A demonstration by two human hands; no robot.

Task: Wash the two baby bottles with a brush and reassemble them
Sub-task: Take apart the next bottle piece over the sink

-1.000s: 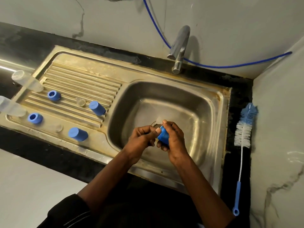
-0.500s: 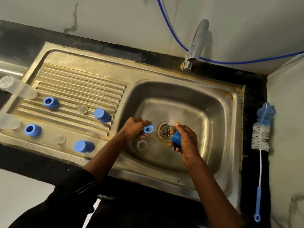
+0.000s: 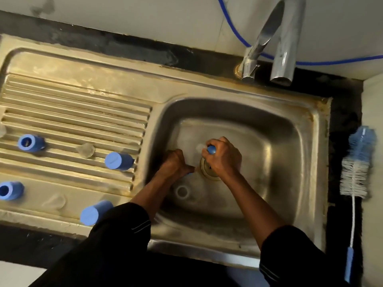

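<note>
Over the steel sink basin (image 3: 269, 141), both hands are low near the drain. Right hand (image 3: 224, 160) is closed round a small blue plastic bottle part (image 3: 211, 149) w/ a clear tip. Left hand (image 3: 176, 164) is curled; a sliver of blue shows under it, can't tell what. Blue caps (image 3: 118, 161) & collars (image 3: 30, 143) lie apart on the ribbed drainboard (image 3: 72, 112). Blue-and-white bottle brush (image 3: 357, 164) lies unused on the counter, well apart. Prob. early: dismantling only; washing & reassembly remain.
</note>
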